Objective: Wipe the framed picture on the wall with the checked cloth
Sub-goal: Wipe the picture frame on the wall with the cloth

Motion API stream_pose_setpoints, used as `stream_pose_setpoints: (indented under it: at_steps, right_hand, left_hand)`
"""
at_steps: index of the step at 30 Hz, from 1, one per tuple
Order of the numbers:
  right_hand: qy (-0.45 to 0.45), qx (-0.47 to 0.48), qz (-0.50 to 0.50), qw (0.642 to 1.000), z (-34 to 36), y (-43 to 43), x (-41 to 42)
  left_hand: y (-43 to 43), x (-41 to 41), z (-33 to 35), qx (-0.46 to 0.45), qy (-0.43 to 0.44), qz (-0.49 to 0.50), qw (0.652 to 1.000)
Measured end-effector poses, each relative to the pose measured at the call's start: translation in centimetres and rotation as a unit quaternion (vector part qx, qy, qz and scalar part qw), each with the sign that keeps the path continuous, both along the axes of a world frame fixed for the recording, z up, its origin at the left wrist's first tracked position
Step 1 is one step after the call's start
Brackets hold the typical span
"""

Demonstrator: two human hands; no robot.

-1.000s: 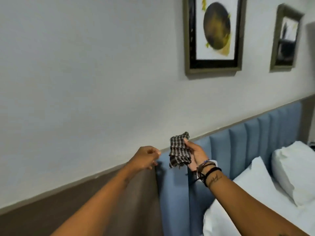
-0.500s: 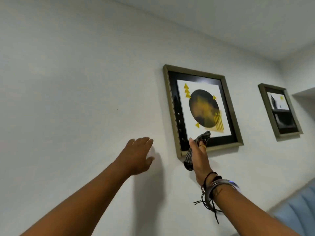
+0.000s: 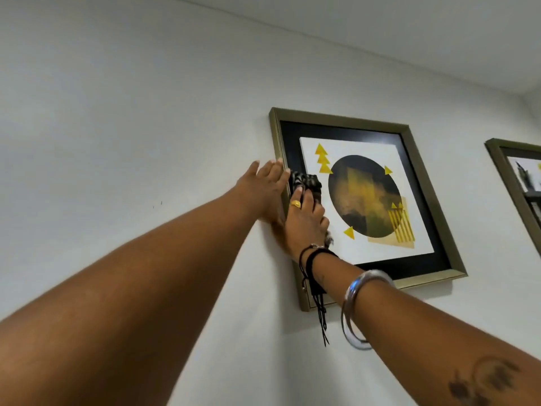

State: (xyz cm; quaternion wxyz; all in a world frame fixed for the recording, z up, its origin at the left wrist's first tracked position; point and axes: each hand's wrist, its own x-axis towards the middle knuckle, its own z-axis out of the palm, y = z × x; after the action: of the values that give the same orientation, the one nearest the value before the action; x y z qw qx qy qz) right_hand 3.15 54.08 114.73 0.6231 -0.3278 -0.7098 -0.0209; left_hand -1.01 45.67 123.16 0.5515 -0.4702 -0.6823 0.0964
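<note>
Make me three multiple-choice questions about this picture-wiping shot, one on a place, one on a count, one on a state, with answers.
1. Where is the crumpled black-and-white checked cloth?
A. on the glass near the frame's left side
B. on the bare wall
C. on the ceiling

2. How many yellow triangles are stacked at the print's upper left in the gold-framed picture?
A. one
B. three
C. six

3. What is the left hand doing?
A. gripping the cloth
B. lying open, flat by the frame's left edge
C. making a fist

Answers: 1 A, the right hand presses it there; 2 B, three show; 3 B, fingers extended.
</note>
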Motion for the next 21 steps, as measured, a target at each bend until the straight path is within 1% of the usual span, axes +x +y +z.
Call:
stream_pose_setpoints:
  at_steps: [5,9,14,17,21]
  right_hand:
    - [-0.006,0.046,-0.002,0.999,1.4,0.9,0.8]
    - [-0.002,0.066,-0.004,0.998,-0.4,1.0,1.0]
    - [-0.015,0.067,-0.009,0.998,-6.9,0.7,1.2]
    - [-0.021,0.063,-0.004,0.998,-10.1,0.6,1.8]
    - [-0.048,0.059,-0.015,0.997,-10.0,0.6,1.9]
  left_hand:
    - [0.8,-1.6,-0.2,0.025,0.076,-0.007,0.997]
    - [0.9,-1.6,-0.1,0.027,0.048,-0.021,0.998]
    - [0.5,-0.9,0.2,0.016,0.037,-0.009,0.999]
    - [0.3,-0.1,0.6,0.013,0.006,-0.018,1.0]
    - [0.4,0.1,0.9,0.005,-0.015,-0.031,0.999]
